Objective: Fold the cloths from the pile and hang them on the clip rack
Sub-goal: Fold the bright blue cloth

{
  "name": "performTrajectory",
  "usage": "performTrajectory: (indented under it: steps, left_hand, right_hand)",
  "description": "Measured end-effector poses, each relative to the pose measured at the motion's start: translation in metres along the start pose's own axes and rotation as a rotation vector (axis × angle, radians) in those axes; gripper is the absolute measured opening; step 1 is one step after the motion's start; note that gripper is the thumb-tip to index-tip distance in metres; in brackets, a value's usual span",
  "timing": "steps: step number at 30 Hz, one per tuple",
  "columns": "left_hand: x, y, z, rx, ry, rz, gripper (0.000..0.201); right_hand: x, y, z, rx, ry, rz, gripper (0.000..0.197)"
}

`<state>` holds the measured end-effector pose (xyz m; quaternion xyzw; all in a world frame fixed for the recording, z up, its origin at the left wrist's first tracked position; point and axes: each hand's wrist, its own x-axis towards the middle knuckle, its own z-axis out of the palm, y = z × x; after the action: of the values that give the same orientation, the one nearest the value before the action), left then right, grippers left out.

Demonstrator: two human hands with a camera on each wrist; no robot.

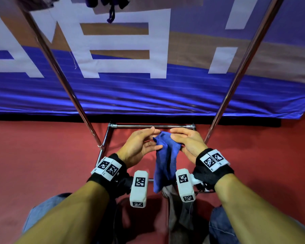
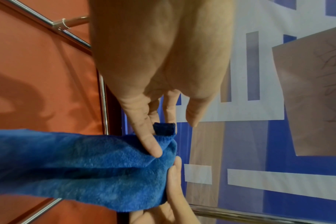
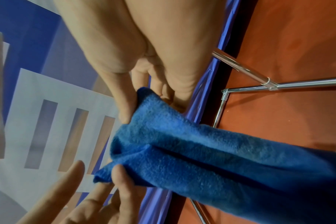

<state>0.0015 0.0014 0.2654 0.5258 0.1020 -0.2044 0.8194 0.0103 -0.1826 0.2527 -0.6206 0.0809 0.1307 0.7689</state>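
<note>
Your right hand [image 1: 187, 141] pinches the top of the blue cloth [image 1: 165, 161] at lower centre of the head view. Your left hand [image 1: 139, 145] pinches its opposite corner, the other fingers spread. The cloth hangs between the rack's metal poles [image 1: 63, 76].

Both forearms are showing bare, no sleeves. Left hand [image 1: 139, 147] and right hand [image 1: 188, 143] are wearing no gloves. Each wrist is carrying a black fabric strap: left strap [image 1: 121, 180], right strap [image 1: 211, 175]. White blocks printed with black-and-white square markers are sitting on top of each strap. A white box-shaped camera housing, also marker-printed, is projecting from each wrist: left housing [image 1: 139, 188], right housing [image 1: 184, 184]. Blue denim trousers [image 1: 40, 210] are covering the legs.
</note>
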Motion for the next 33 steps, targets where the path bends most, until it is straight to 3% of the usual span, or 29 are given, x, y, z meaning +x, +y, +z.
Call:
performTrajectory:
  steps: [4,10,13,17,19,24,28,33]
  left_hand:
    - [0.002,0.002,-0.002,-0.049,0.053,0.033,0.020]
    - [0.003,0.005,-0.004,-0.097,0.054,0.028,0.034]
    - [0.003,0.006,-0.004,-0.115,0.054,0.037,0.035]
    - [0.001,0.010,-0.003,-0.135,0.057,0.046,0.035]
    - [0.000,0.011,-0.003,-0.143,0.056,0.047,0.035]
    - [0.000,0.012,-0.004,-0.173,0.059,0.061,0.034]
    - [0.000,0.011,-0.006,-0.173,0.071,0.080,0.030]
    - [0.001,0.007,-0.008,-0.011,0.159,0.173,0.013]
  right_hand:
    - [-0.001,0.001,0.003,-0.013,-0.105,0.003,0.024]
    - [-0.002,0.006,0.007,-0.150,-0.269,0.038,0.041]
    - [-0.007,0.007,0.014,-0.187,-0.294,0.131,0.026]
    - [-0.009,0.004,0.013,-0.119,-0.232,0.260,0.030]
    - [-0.007,0.006,0.010,-0.241,-0.231,0.221,0.022]
    - [-0.005,0.012,0.004,-0.488,-0.209,0.108,0.037]
    - [0.000,0.015,-0.002,-0.692,-0.111,0.032,0.022]
    - [0.004,0.016,-0.005,-0.755,-0.005,-0.066,0.026]
